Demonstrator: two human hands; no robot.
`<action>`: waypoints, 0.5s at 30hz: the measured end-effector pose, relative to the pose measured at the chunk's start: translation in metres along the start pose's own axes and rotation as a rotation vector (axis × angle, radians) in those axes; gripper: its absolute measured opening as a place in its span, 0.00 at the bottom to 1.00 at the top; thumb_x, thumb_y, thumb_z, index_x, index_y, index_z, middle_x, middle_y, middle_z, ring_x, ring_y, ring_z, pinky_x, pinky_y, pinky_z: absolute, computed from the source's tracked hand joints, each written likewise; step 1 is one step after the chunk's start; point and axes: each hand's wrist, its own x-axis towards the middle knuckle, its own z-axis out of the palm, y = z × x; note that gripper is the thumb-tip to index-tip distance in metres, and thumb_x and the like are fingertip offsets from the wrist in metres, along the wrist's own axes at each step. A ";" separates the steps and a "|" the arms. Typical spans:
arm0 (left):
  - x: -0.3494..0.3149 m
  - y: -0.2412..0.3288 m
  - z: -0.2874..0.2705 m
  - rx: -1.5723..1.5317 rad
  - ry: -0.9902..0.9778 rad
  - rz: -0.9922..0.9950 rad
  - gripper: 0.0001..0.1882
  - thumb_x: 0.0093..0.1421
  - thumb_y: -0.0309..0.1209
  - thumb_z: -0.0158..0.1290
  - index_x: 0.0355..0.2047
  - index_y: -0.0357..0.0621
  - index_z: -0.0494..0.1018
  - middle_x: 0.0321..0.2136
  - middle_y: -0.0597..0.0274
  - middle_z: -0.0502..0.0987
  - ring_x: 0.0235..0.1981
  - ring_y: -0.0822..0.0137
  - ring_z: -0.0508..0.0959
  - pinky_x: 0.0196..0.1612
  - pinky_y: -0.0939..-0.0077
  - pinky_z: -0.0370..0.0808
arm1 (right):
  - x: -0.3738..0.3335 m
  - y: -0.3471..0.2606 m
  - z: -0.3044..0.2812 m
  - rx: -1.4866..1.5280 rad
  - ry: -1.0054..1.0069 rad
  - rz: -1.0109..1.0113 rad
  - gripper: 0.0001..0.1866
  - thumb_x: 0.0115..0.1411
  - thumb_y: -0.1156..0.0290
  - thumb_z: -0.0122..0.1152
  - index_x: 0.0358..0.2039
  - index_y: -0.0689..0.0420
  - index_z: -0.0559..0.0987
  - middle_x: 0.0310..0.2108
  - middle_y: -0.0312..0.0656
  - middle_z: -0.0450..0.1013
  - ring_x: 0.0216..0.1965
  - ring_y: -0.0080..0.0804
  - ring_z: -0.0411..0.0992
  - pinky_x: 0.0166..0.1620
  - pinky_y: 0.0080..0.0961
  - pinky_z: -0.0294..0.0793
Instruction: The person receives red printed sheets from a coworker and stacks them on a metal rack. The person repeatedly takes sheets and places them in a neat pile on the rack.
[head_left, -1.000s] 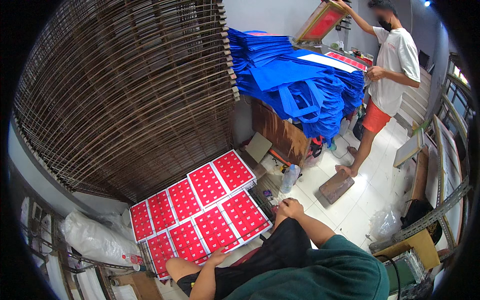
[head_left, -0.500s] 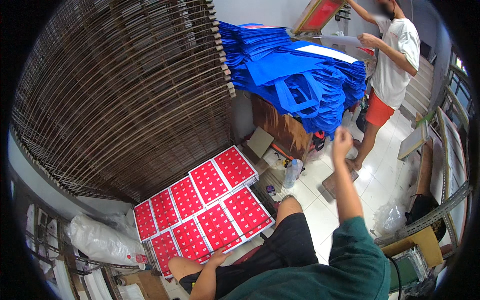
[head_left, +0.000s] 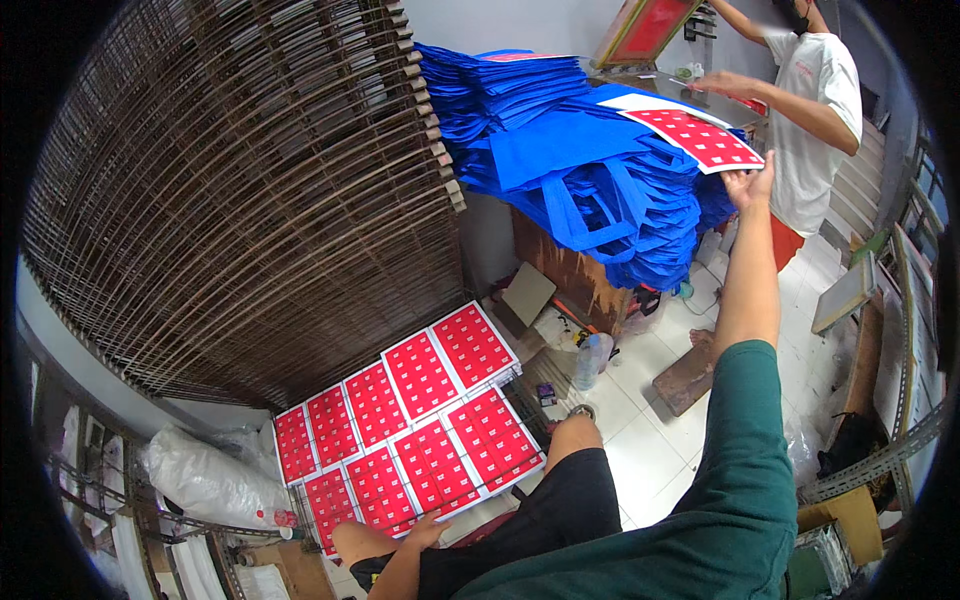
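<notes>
- The right hand (head_left: pixel 748 187), free of any sheet a moment ago, is now reaching far right and gripping the near edge of a red-and-white printed sheet (head_left: pixel 690 135) over the blue bags (head_left: pixel 575 150).
- The co-worker's hand (head_left: pixel 728 86) is hovering apart, so the person seems to be supporting the sheet.
- The left hand (head_left: pixel 427 531) is resting beside the laid-out sheets (head_left: pixel 434 465), near left; its grip isn't showing clearly.

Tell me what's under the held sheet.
Under the red-and-white sheet, part of the right hand shows at a corner; a white sheet and blue bags show past its edges. The rest is covered.
</notes>
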 end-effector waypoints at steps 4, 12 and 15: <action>-0.001 0.015 0.000 -0.042 -0.057 -0.058 0.39 0.51 0.49 0.54 0.55 0.35 0.56 0.35 0.51 0.76 0.25 0.64 0.76 0.30 0.75 0.72 | 0.002 -0.027 0.017 -0.203 -0.156 0.204 0.33 0.58 0.57 0.49 0.57 0.57 0.48 0.53 0.57 0.53 0.53 0.48 0.59 0.54 0.44 0.64; -0.001 0.011 0.000 0.011 -0.026 -0.048 0.36 0.51 0.53 0.52 0.54 0.45 0.61 0.36 0.51 0.75 0.37 0.63 0.75 0.39 0.73 0.71 | 0.010 -0.018 0.052 -0.679 -0.146 -0.037 0.21 0.60 0.78 0.38 0.54 0.56 0.52 0.50 0.47 0.59 0.49 0.39 0.65 0.50 0.37 0.71; -0.009 0.026 -0.005 0.097 0.008 -0.018 0.37 0.51 0.52 0.53 0.54 0.40 0.60 0.35 0.51 0.75 0.35 0.63 0.75 0.38 0.74 0.71 | 0.018 -0.016 0.074 -0.725 -0.101 -0.160 0.22 0.58 0.80 0.37 0.54 0.56 0.54 0.50 0.46 0.59 0.46 0.37 0.67 0.45 0.35 0.75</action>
